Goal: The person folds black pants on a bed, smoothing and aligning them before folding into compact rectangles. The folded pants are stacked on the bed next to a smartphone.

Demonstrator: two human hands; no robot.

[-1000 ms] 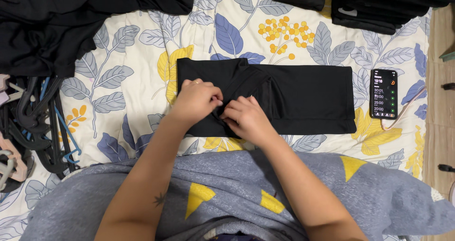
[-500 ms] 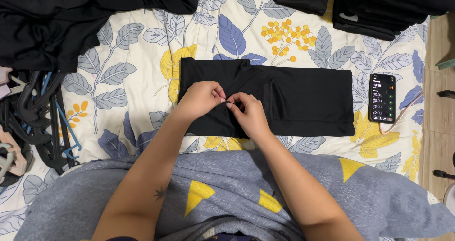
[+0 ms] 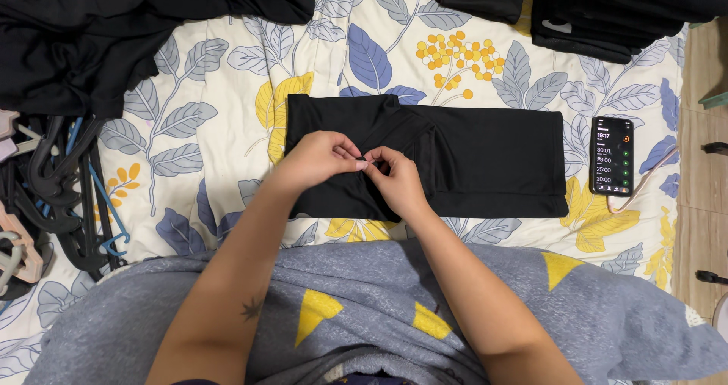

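A black garment [image 3: 485,154], folded into a long rectangle, lies flat on a floral bedsheet [image 3: 227,135] in front of me. My left hand [image 3: 318,158] and my right hand [image 3: 398,176] meet over its left half, fingertips pinched together on a small bit of the fabric near the middle. Both wrists rest on the cloth. What exactly is pinched is too small to tell.
A heap of black clothes [image 3: 83,36] fills the far left, with a pile of hangers [image 3: 53,195] below it. Folded black stacks [image 3: 607,10] sit at the far right. A phone [image 3: 612,156] with a lit screen and cable lies right of the garment.
Both hands have slid slightly away from me along the garment and drawn closer, fingertips now pinched together. The garment has not moved.
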